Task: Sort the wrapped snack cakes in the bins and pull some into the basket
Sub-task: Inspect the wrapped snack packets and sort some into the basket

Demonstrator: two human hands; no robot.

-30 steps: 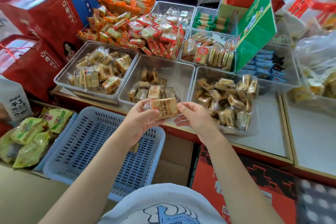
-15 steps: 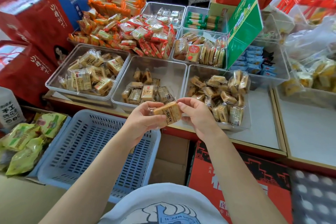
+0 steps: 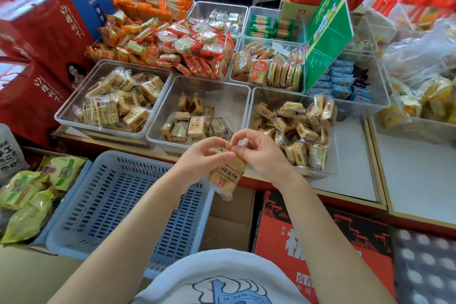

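Note:
A wrapped snack cake (image 3: 227,175) in a clear wrapper with gold label hangs upright below my hands, over the right rim of the blue slatted basket (image 3: 118,202). My left hand (image 3: 202,159) and my right hand (image 3: 261,155) both pinch the top edge of its wrapper, fingertips meeting. Behind them stand three clear bins on the counter: the left bin (image 3: 74,106), the middle bin (image 3: 229,96) and the right bin (image 3: 330,170), each holding several similar wrapped cakes. The basket holds nothing that I can see.
Red and orange snack packs (image 3: 187,47) pile up behind the bins, beside a green sign (image 3: 325,32). Red gift bags (image 3: 42,32) stand at left, green packets (image 3: 32,192) at lower left, a red carton (image 3: 320,242) below the counter at right.
The cake was held flat between both hands before; now it hangs down by its wrapper's top edge, and both hands have come together above it.

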